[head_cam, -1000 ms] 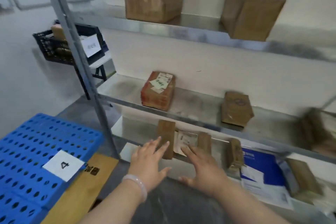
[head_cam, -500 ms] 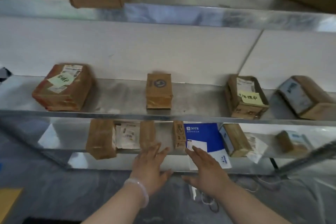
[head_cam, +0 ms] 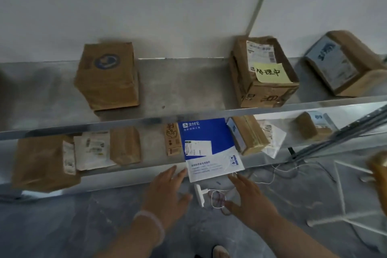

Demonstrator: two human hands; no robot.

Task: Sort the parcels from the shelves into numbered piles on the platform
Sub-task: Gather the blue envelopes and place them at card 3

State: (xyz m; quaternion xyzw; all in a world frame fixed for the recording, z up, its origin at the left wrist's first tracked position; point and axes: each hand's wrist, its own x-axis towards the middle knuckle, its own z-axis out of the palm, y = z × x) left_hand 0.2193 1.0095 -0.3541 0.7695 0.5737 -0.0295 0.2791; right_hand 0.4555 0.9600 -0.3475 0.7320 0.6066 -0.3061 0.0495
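Item: blue-and-white flat plastic mailer (head_cam: 206, 146), on the lower metal shelf (head_cam: 134, 176), with its near end overhanging the front lip. Left hand (head_cam: 167, 192) and right hand (head_cam: 249, 197): one at each near corner, contact uncertain, fingers wide and straight, holding nothing. Neighbours: small printed brown carton (head_cam: 173, 141) against its left edge; taped brown box (head_cam: 249, 137) at its right edge. Hazards, as judged: the slick flat film may slip from a two-sided pinch and drop among the white cables (head_cam: 217, 197) on the floor; a quick pull may drag either neighbour.
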